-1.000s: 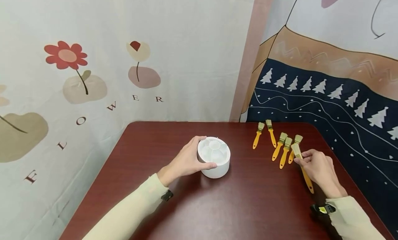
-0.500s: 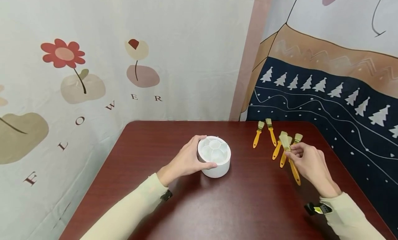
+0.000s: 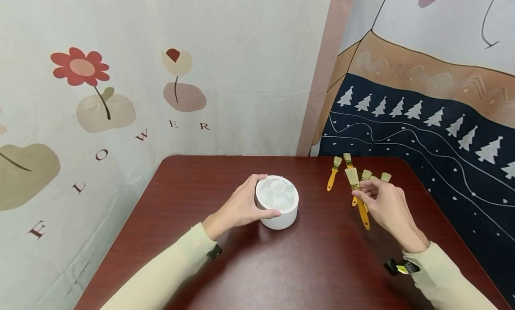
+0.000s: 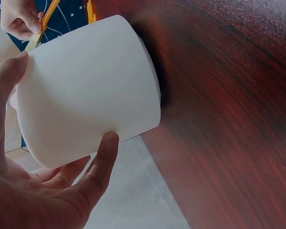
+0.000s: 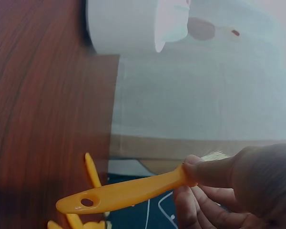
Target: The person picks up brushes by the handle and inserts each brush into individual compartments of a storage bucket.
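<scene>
Yellow-handled paintbrush slants above the table, bristles pointing forward and slightly left; right hand pinches it; left hand, spread wide, grips the white organizer; only the head view shows its compartments

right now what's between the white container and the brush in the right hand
In the head view, bare tabletop lies between the white container and the held brush; a loose brush sits just off that line, farther back.
</scene>
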Demonstrator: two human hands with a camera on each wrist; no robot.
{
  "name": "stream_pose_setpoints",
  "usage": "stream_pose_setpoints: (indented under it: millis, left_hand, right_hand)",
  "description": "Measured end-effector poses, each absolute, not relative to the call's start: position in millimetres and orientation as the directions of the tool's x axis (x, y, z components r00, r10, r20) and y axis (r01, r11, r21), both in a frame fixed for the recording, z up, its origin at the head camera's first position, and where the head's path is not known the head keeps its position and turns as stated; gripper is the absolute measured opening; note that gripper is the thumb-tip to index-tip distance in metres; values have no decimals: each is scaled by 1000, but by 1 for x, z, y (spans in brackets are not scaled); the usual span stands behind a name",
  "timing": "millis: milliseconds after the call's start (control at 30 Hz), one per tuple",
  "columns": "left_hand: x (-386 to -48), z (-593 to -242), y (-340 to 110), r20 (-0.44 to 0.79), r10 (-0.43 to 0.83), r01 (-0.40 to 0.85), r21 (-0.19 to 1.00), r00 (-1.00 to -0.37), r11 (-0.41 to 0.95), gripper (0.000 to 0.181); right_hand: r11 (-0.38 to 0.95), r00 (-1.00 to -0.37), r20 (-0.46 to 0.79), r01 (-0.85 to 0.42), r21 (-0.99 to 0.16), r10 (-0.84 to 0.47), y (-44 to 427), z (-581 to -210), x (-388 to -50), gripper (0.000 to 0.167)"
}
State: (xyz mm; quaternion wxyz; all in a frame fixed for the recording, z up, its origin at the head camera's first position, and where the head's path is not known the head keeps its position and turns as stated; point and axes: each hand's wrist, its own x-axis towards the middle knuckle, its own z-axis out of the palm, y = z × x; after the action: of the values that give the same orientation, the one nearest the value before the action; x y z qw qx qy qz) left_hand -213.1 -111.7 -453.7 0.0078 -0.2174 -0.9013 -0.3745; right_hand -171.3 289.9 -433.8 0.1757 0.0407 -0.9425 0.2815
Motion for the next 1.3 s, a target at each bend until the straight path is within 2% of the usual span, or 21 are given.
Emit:
stream_pose_setpoints:
  millis: [767,1300]
  left_hand:
    - [-217,-456,-112,171,391,401,657,-904,639,112]
    - [-220,-454,-114,164,411,409,663,-897,627,109]
  right_hand:
    - [791,-912,406,-290,-538,-58,253,-421,-172,27]
    - [737,-919,390,-305,-604,-61,237,-412,-174,25]
